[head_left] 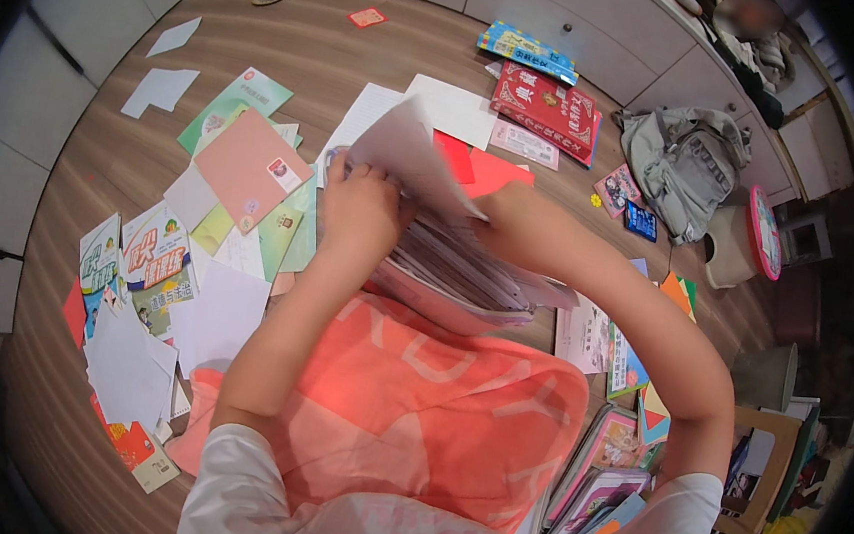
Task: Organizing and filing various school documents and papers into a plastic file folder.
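Observation:
Before me, an expanding file packed with papers stands with its top edges toward me, against a coral cushion. Raised from it is a pale sheaf of papers. My left hand curls its fingers around the left side of these papers. From the right, my right hand reaches in at the sheaf's other side; its fingers are hidden behind the sheets. Red paper and white sheets lie on the floor just beyond.
Left are a pink card, green booklets, workbooks and loose sheets. A red book and grey backpack lie far right. Folders stand near my right elbow. Drawers line the back.

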`<state>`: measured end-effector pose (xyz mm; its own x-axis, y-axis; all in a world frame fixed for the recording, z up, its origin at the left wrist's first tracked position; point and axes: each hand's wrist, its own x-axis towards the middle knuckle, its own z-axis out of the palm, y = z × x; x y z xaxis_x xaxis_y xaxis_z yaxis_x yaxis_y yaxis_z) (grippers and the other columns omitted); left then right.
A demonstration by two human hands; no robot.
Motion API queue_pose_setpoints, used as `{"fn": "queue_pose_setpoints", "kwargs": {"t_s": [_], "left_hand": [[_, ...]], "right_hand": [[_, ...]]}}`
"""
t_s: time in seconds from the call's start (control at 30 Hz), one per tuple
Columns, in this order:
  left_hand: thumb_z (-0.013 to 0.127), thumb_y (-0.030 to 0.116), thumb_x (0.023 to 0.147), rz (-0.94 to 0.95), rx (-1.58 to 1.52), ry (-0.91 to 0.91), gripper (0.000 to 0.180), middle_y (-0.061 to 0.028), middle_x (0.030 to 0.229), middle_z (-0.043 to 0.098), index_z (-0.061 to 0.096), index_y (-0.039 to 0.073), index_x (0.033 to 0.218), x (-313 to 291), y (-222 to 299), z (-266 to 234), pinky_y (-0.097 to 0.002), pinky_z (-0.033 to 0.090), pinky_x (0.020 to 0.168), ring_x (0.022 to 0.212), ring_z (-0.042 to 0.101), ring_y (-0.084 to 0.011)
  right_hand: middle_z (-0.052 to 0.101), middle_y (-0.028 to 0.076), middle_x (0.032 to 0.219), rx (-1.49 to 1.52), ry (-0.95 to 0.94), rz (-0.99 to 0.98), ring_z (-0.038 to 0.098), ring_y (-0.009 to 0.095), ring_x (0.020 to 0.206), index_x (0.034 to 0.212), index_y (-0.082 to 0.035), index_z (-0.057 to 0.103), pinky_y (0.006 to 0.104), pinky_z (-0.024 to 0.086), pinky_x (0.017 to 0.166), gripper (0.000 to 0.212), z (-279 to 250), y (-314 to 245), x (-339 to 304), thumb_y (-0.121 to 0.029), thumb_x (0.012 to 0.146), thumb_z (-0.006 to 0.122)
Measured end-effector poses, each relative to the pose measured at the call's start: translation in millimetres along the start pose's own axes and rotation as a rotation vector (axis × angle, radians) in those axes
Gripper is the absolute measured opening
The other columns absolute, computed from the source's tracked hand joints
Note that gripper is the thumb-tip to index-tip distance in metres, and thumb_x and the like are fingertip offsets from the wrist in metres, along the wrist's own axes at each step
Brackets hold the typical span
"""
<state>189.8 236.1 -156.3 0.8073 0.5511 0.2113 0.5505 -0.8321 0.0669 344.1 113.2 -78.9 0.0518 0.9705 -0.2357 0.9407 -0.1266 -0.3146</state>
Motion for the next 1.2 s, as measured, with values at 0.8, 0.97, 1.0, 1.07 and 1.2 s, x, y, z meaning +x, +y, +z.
{"fn": "queue_pose_setpoints", "kwargs": {"t_s": [0.8,0.97,1.0,1.07,1.2], "left_hand": [[0.068,0.047,0.072,-0.095,-0.176,0.192,0.041,-0.0049,0.110,0.054,0.066,0.012,0.093,-57.7,-35.8,-19.9,-0.0491,0.017,0.105,0.113,0.047,-0.0205],[0.068,0.044,0.074,-0.099,-0.149,0.215,0.035,-0.0072,0.118,0.050,0.067,0.012,0.088,-52.0,-38.2,-24.0,-0.0538,0.016,0.103,0.118,0.042,-0.0242],[0.068,0.043,0.074,-0.105,-0.149,0.211,0.033,-0.0076,0.121,0.048,0.068,0.013,0.088,-51.5,-42.2,-21.4,-0.0550,0.013,0.104,0.122,0.039,-0.0257],[0.067,0.042,0.075,-0.099,-0.155,0.213,0.031,-0.0080,0.125,0.046,0.068,0.014,0.088,-49.3,-48.8,-18.0,-0.0562,0.011,0.105,0.125,0.036,-0.0271],[0.066,0.038,0.076,-0.121,-0.165,0.246,0.025,-0.0076,0.134,0.041,0.068,0.016,0.087,-52.5,-60.1,-15.2,-0.0602,0.002,0.107,0.133,0.028,-0.0279]], "right_hand": [[0.065,0.020,0.100,0.002,-0.345,0.138,0.064,0.034,0.091,0.098,0.001,0.067,0.0414,0.050,0.078,0.029,61.9,-19.1,77.6,-0.013,0.080,0.049],[0.065,0.019,0.100,0.024,-0.319,0.169,0.064,0.033,0.091,0.100,0.001,0.067,0.0416,0.049,0.077,0.030,80.4,-20.1,81.7,-0.013,0.081,0.049],[0.066,0.019,0.100,0.060,-0.330,0.198,0.064,0.033,0.091,0.100,0.001,0.067,0.0419,0.049,0.077,0.030,80.2,-20.6,81.3,-0.013,0.081,0.048],[0.066,0.018,0.100,0.042,-0.375,0.247,0.064,0.032,0.090,0.102,0.001,0.066,0.0420,0.049,0.075,0.031,65.1,-26.8,83.4,-0.013,0.081,0.048],[0.066,0.018,0.100,0.166,-0.353,0.290,0.064,0.031,0.088,0.103,0.001,0.065,0.0430,0.049,0.072,0.033,53.7,-31.6,71.1,-0.013,0.080,0.048]]}}
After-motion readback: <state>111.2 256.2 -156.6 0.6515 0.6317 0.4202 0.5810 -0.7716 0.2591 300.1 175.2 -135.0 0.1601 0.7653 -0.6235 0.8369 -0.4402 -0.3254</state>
